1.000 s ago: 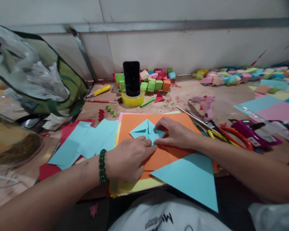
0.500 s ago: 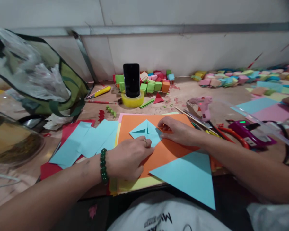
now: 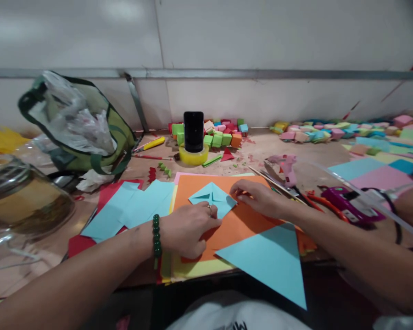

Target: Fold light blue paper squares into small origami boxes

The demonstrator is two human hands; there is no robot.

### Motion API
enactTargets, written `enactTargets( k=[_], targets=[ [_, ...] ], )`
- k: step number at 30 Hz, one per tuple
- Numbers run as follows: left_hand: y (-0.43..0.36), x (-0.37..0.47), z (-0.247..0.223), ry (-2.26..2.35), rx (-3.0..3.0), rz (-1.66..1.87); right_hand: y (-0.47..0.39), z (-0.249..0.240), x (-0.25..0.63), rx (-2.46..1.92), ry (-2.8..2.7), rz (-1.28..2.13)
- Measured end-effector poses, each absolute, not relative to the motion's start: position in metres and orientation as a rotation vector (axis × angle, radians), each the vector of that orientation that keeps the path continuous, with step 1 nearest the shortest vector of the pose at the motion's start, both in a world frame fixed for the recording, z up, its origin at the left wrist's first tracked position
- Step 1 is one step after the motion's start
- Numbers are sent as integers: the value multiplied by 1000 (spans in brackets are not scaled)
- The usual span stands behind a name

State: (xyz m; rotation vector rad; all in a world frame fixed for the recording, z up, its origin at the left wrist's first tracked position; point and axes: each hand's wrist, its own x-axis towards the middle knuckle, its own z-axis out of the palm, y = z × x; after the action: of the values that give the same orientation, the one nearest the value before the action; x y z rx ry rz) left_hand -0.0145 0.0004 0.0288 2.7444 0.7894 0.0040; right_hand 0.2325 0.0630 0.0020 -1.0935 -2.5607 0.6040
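Note:
A light-blue folded paper (image 3: pixel 223 206) lies on an orange sheet (image 3: pixel 241 229), with creased flaps and a small pocket showing along its upper part. My left hand (image 3: pixel 189 229), wearing a green bead bracelet and a ring, rests on its lower left part; the fingers reach over the paper and the thumb is apart. At the paper's right corner is my right hand (image 3: pixel 258 197), its fingers loosely bent and apart, with no paper visibly gripped. Whether its fingertips touch the corner I cannot tell. A larger light-blue sheet (image 3: pixel 268 259) overhangs the table's front edge.
Cut light-blue pieces (image 3: pixel 131 206) lie on red paper at left, beside a glass jug (image 3: pixel 27 201) and green bag (image 3: pixel 113 156). A phone (image 3: pixel 193 132) stands in a tape roll (image 3: pixel 192 156). At right are a pink glue gun (image 3: pixel 285 167), purple power strip (image 3: pixel 351 206) and another person's arm.
The view has tilted up slightly. My right hand has eased away from the folded paper's right corner, which now shows more. My left hand stays on the paper.

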Motion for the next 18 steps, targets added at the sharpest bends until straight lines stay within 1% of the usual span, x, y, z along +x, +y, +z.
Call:
enactTargets(
  k=[4, 6, 9, 12, 15, 18],
  targets=[
    [1, -15, 28, 780, 2757, 7, 48, 8, 232, -701, -2922, 135],
    [1, -15, 27, 776, 2759, 13, 44, 8, 237, -662, -2997, -22],
    [0, -14, 27, 791, 2753, 10, 43, 5, 249, -747, -2983, -82],
    [-1, -13, 28, 805, 2764, 13, 41, 3, 259, -853, -2923, -56],
    [-1, -12, 28, 836, 2768, 29, 36, 5, 259, -972, -2882, -27],
    [-2, -10, 27, 905, 2759, 77, 31, 8, 252, -1060, -2894, -94]
  ],
)
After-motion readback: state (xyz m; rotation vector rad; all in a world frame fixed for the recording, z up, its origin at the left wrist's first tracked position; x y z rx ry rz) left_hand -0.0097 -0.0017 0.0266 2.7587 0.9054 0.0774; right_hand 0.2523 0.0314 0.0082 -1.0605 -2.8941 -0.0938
